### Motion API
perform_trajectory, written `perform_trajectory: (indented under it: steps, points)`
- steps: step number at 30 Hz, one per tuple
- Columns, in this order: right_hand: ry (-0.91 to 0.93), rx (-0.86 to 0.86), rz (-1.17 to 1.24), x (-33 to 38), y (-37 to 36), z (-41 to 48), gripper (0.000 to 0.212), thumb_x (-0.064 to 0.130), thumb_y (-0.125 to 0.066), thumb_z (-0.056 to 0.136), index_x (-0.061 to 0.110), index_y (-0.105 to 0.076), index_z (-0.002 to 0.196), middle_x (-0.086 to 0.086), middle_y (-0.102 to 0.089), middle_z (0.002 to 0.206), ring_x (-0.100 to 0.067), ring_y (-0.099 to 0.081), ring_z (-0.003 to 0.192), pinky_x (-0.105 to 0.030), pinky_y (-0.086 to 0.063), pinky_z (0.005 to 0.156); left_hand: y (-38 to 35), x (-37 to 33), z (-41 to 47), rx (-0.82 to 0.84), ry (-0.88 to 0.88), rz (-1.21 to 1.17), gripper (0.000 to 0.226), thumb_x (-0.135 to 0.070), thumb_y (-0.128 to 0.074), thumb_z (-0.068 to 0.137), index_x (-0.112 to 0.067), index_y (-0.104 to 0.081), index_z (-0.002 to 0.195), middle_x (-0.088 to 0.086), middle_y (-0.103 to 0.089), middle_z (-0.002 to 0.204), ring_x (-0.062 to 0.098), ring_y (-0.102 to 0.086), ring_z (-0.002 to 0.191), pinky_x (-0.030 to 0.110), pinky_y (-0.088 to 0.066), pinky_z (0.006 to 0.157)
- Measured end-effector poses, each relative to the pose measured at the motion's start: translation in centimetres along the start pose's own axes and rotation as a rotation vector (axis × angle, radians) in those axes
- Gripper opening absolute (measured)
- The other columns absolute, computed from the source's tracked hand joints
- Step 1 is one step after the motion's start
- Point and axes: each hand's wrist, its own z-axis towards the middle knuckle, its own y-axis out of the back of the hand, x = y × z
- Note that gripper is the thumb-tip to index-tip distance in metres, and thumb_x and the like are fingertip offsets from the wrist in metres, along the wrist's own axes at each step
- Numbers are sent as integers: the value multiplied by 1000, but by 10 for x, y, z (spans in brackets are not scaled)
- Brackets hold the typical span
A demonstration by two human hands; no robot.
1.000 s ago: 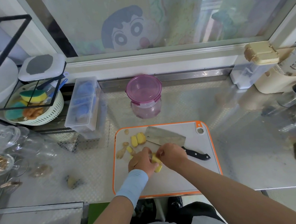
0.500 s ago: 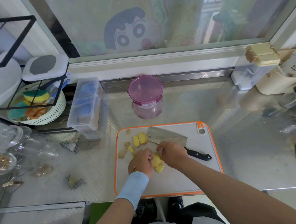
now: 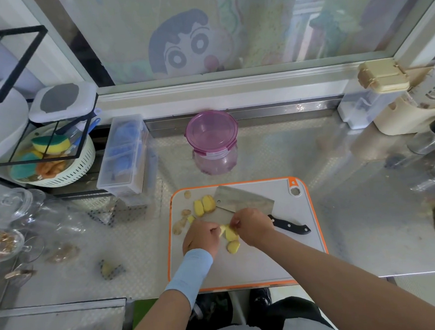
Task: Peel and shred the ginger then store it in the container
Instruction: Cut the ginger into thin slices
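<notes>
On the grey, orange-rimmed cutting board (image 3: 269, 259) my left hand (image 3: 201, 237) and my right hand (image 3: 253, 225) meet over a yellow peeled ginger piece (image 3: 229, 233), both pinching it between the fingertips. Another peeled chunk (image 3: 233, 246) lies just below it. Two more peeled pieces (image 3: 204, 204) and brown peel scraps (image 3: 180, 222) sit at the board's upper left. A cleaver (image 3: 244, 201) with a black handle lies flat behind my right hand. The purple-lidded container (image 3: 212, 142) stands closed behind the board.
A clear plastic box (image 3: 125, 155) and a white basket with sponges (image 3: 56, 160) stand at the left. Glass jars (image 3: 18, 204) and a ginger scrap (image 3: 109, 269) lie on the left counter. Bottles and a cream caddy (image 3: 408, 118) crowd the right; the counter's front edge runs below the board.
My hands have drawn slightly apart over the ginger, so more of the piece shows between them. Cleaver and other pieces have not moved.
</notes>
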Motion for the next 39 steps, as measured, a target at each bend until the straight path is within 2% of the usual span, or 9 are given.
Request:
perform_trajectory:
  steps: [3,5,7,13,19,23,28,33,39]
  points:
    - [7,6,-9,-2,1,2,27,22,-51,95,37,-72,103,4,-66,112,-21,-64,98,-27,-48,70,4,10,0,16,204,-343,10,-34,-60,87,-39,-68,83,-7,-66,74,22,-63,73,34,-56,74]
    - [8,9,-15,-2,3,3,26,23,-52,96,37,-72,103,4,-66,112,-20,-64,98,-26,-47,68,4,10,-1,68,212,-426,9,-37,-66,84,-38,-70,92,-7,-70,79,19,-65,74,31,-56,73]
    - [5,15,-19,-1,4,3,27,22,-51,95,37,-72,103,4,-65,112,-21,-64,100,-27,-47,69,2,7,-2,99,178,-406,10,-35,-70,82,-36,-69,92,-8,-70,83,14,-64,76,24,-49,67]
    - [-17,26,-9,0,4,4,28,22,-47,91,37,-69,100,5,-65,111,-21,-63,99,-34,-55,82,-1,-5,3,91,214,-211,6,-42,-69,80,-40,-64,81,-18,-62,81,8,-58,77,24,-43,66]
    - [4,30,-29,-2,3,4,28,22,-48,92,39,-68,102,8,-64,113,-18,-61,102,-29,-47,73,1,-12,4,74,212,1,16,-47,-63,80,-33,-66,86,-13,-64,79,10,-59,73,22,-40,60]
    - [-7,34,-14,-4,3,0,31,20,-49,91,40,-64,108,7,-63,116,-20,-61,103,-30,-49,79,2,-15,1,58,175,72,21,-51,-55,81,-33,-59,88,-12,-62,82,12,-58,75,24,-42,63]
    - [18,-20,-94,-10,5,-16,11,34,-58,93,31,-64,102,6,-63,113,-20,-62,101,-31,-50,78,3,-9,-9,94,92,119,18,-44,-47,85,-29,-56,81,-9,-60,78,14,-57,74,26,-43,63]
    - [-51,-47,-256,-2,-15,-35,48,61,-66,81,23,-65,112,1,-62,112,-22,-63,102,-29,-43,70,-6,-1,-29,113,-48,240,19,-37,-45,88,-33,-64,86,-10,-65,91,16,-57,79,24,-41,66]
    - [-141,-98,-121,2,-36,-47,42,49,-68,87,19,-60,116,-2,-58,117,-24,-62,105,-29,-41,73,-12,4,-33,121,-24,102,26,-31,-44,87,-37,-70,91,-11,-68,94,18,-61,83,26,-49,74]
